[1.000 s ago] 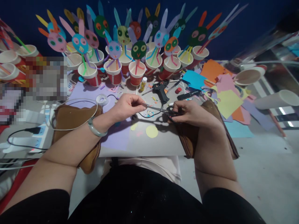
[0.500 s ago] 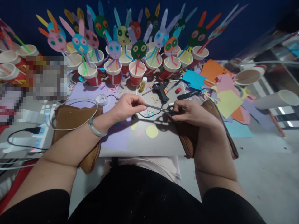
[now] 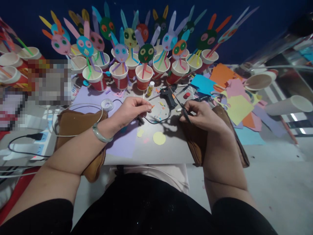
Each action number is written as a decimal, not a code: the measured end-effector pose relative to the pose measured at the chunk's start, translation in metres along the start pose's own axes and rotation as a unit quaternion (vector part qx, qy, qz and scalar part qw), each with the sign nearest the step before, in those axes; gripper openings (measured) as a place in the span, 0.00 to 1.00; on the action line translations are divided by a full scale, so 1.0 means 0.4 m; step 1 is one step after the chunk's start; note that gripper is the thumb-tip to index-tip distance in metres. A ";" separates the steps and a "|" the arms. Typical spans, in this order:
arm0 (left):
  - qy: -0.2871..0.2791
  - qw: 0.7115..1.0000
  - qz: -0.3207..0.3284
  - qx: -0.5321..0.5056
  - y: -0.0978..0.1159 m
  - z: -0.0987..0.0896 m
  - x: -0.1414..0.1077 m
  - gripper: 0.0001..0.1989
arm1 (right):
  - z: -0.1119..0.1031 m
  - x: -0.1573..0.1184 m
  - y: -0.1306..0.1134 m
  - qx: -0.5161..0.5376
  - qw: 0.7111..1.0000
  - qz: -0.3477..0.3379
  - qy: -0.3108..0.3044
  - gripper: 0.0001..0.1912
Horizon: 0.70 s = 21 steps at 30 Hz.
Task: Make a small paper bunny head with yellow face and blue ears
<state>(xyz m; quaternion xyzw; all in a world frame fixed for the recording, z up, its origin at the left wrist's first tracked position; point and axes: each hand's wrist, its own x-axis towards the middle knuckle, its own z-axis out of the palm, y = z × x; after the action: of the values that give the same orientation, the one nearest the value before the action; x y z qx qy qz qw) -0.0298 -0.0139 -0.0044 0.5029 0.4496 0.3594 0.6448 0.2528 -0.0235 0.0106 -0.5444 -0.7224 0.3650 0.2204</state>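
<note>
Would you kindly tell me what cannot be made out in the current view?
- Orange bit in the left hand: its shape; head view, tiny, partly behind fingers.
- Scissors: their loops; head view, covered by the right hand.
- Patch at left: its contents; head view, pixelated.

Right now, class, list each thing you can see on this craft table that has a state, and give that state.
Left hand: pinching an orange scrap
Right hand: holding scissors
Scissors: raised, blade opening unclear
Glue gun: lying down
Glue stick: upright
Yellow circle: flat, cut out
Tape roll: flat
Power strip: red light lit
</note>
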 end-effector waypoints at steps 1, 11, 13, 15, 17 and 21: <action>0.005 1.000 -0.007 -0.006 0.002 0.000 0.001 0.12 | 0.001 0.001 -0.002 0.003 1.000 0.005 -0.006 0.27; 0.019 1.000 0.009 -0.022 0.001 0.002 0.004 0.12 | 0.012 0.002 -0.008 -0.013 0.999 0.020 -0.041 0.29; 0.020 0.999 0.013 -0.023 -0.001 0.002 0.004 0.13 | 0.012 0.003 -0.007 -0.023 0.999 0.021 -0.043 0.29; 0.021 0.999 0.014 -0.025 -0.001 0.002 0.003 0.13 | 0.010 0.003 -0.007 -0.028 0.998 0.021 -0.042 0.29; 0.019 0.999 0.011 -0.028 0.001 0.002 0.001 0.12 | 0.010 0.003 -0.009 -0.022 0.999 0.018 -0.033 0.29; 0.005 1.000 0.009 -0.029 0.005 0.006 -0.004 0.11 | 0.035 0.002 -0.010 0.072 0.997 0.013 0.009 0.27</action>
<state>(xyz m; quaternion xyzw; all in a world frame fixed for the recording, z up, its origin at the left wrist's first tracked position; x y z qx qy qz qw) -0.0279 -0.0157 -0.0018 0.4866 0.4375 0.3803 0.6536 0.2400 -0.0274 0.0049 -0.5398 -0.6853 0.4135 0.2607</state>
